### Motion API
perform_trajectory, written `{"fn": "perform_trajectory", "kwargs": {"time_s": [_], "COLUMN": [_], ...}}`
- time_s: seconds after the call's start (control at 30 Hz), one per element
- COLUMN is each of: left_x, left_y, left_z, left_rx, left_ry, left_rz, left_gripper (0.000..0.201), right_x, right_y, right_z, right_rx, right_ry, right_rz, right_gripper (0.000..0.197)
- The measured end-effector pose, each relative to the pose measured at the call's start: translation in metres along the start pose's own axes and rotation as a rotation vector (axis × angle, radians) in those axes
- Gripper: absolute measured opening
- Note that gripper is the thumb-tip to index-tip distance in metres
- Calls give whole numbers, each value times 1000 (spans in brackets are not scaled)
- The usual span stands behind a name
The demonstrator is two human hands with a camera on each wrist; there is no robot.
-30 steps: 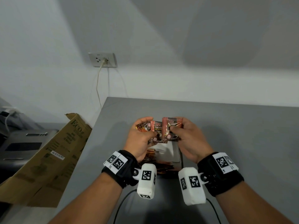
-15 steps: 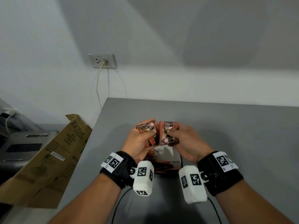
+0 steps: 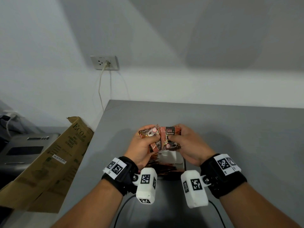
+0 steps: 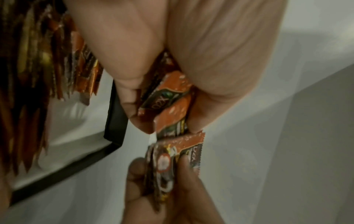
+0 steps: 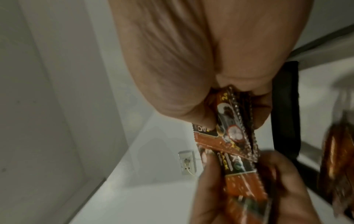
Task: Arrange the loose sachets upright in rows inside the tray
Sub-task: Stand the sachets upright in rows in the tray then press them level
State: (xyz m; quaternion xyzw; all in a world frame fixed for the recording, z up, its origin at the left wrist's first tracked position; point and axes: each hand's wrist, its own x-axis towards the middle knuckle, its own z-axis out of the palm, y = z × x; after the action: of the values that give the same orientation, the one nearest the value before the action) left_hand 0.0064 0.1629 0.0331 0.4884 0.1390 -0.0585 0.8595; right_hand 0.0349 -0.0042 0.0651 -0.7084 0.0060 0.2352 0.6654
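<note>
Both hands hold orange-and-brown coffee sachets above the tray. My left hand grips a loose bunch of sachets, seen close in the left wrist view as sachets pinched between thumb and fingers. My right hand pinches a squared-up stack of sachets, with the stack's edges showing in the right wrist view. The two bunches touch in the middle. Below them lies the black-rimmed white tray, holding a row of upright sachets at its near end, partly hidden by my wrists.
The grey table stretches right and back to the white wall. A flattened cardboard box leans at the table's left edge. A wall socket with a plugged cable sits behind. Black cables run from my wrist cameras.
Both hands shifted the sachets slightly; the left bunch has tilted and fanned out to the left, while the right stack now stands with its printed face toward me.
</note>
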Motion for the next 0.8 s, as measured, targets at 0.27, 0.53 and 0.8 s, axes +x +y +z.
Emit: {"fn": "perform_trajectory", "kwargs": {"time_s": [0.27,0.53,0.8], "left_x": [11,7,9], "left_y": [15,4,10], "left_z": [-3,15,2], "left_rx": [373,61,-57], "left_ry": [-20,-7,44], "left_rz": [39,25,-67], "left_gripper": [48,49,38], "right_x": [-2,4,5], "right_y": [-27,-9,-8], "right_z": [-9,11,-9], "right_rx": [-307,332,355], "right_ry": [109,145,124], "right_rz": [-187,-3,26], "right_gripper": [17,18,22]}}
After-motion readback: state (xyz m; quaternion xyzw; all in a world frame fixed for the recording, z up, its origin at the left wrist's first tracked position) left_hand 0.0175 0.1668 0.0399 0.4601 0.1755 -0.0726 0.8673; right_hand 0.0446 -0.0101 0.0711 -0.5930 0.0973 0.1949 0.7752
